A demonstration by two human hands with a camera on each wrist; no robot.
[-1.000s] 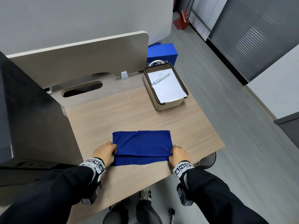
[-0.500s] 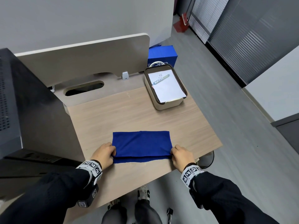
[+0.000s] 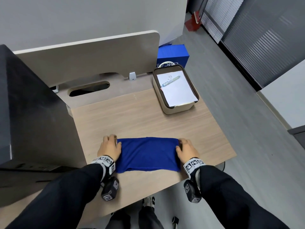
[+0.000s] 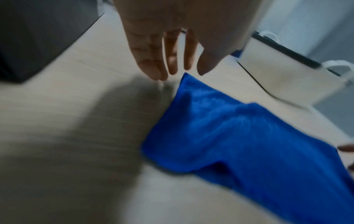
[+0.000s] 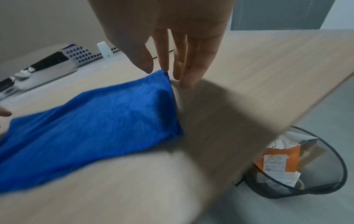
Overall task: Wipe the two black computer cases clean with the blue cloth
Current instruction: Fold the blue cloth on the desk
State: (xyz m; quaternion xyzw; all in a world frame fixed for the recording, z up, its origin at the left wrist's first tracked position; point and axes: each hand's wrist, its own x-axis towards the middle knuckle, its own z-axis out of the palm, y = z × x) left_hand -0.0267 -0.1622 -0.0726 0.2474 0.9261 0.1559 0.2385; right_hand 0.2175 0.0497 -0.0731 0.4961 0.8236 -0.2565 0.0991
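The blue cloth (image 3: 148,153) lies folded in a flat rectangle near the front of the wooden desk (image 3: 140,116). My left hand (image 3: 110,142) is at its far left corner and my right hand (image 3: 185,144) at its far right corner. In the left wrist view the left hand (image 4: 172,65) has straight fingers just above the cloth (image 4: 239,136), holding nothing. In the right wrist view the right hand (image 5: 168,72) also has straight fingers; one fingertip touches the corner of the cloth (image 5: 95,121). A black computer case (image 3: 29,113) stands on the desk to the left.
A beige bin (image 3: 179,109) with paper and a pen sits at the back right. A blue box (image 3: 173,58) lies on the floor behind it. A beige divider panel (image 3: 90,55) closes the back. A wire wastebasket (image 5: 298,166) stands below the desk's right edge.
Both hands have gone from gripping the cloth's near corners to its far corners, with fingers now straightened. The cloth lies flat in about the same place.
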